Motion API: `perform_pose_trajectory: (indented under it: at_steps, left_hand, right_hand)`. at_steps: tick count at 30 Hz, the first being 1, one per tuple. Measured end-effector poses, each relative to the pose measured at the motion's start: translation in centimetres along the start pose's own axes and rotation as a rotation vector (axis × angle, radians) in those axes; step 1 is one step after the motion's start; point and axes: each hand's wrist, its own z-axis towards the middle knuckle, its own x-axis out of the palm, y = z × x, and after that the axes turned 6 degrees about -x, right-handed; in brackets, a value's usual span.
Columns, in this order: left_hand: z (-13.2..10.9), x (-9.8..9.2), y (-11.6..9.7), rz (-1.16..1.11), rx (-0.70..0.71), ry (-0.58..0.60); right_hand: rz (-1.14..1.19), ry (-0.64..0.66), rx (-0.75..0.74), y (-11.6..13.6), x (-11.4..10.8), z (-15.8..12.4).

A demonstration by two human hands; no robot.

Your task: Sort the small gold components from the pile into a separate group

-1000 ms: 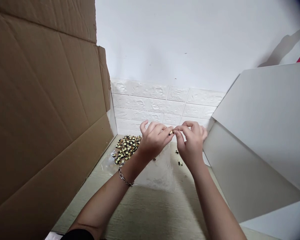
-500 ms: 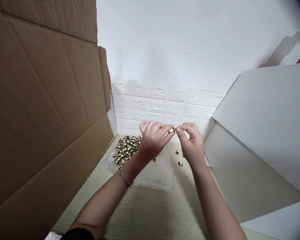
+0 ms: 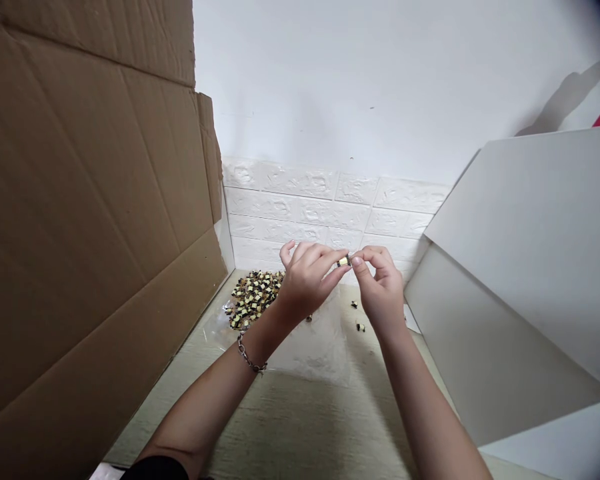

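Note:
My left hand [image 3: 307, 273] pinches a small coil transformer [image 3: 343, 261], a black bobbin wrapped in yellow tape, between thumb and fingers above the table. At its right end, where the pins are, my right hand [image 3: 380, 283] closes thumb and index finger; whether they grip a pin or a thin wire is too small to tell. Behind my left wrist lies a heap of the same transformers [image 3: 255, 297], partly hidden by that hand. Two more loose transformers [image 3: 361, 327] rest on the table below my right hand.
A clear plastic bag [image 3: 310, 353] lies flat under the heap on the pale table [image 3: 280, 420]. Tall brown cardboard [image 3: 95, 220] stands at the left, white panels [image 3: 520, 267] at the right. A white brick-patterned wall [image 3: 300, 200] closes off the back.
My right hand has shifted slightly left, closer to the transformer's end. The left hand has stayed almost still with the transformer in its pinch.

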Motion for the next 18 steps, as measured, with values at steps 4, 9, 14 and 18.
perform_pose_trajectory:
  at_steps: [4, 9, 14, 18]
  left_hand:
    - [-0.04, 0.1, 0.01, -0.002, -0.006, 0.011]
    - [-0.07, 0.15, 0.01, -0.001, -0.01, 0.029]
    - [-0.04, 0.15, 0.06, 0.002, -0.011, 0.049]
    - [-0.09, 0.23, 0.14, -0.004, -0.005, 0.042]
  right_hand:
    - [0.005, -0.008, 0.005, -0.16, 0.17, 0.0]
    - [0.051, 0.011, 0.023, -0.43, 0.23, 0.04]
    - [0.128, 0.027, 0.068, -0.52, 0.29, -0.06]
    - [0.172, 0.017, 0.082, -0.56, 0.38, -0.17]
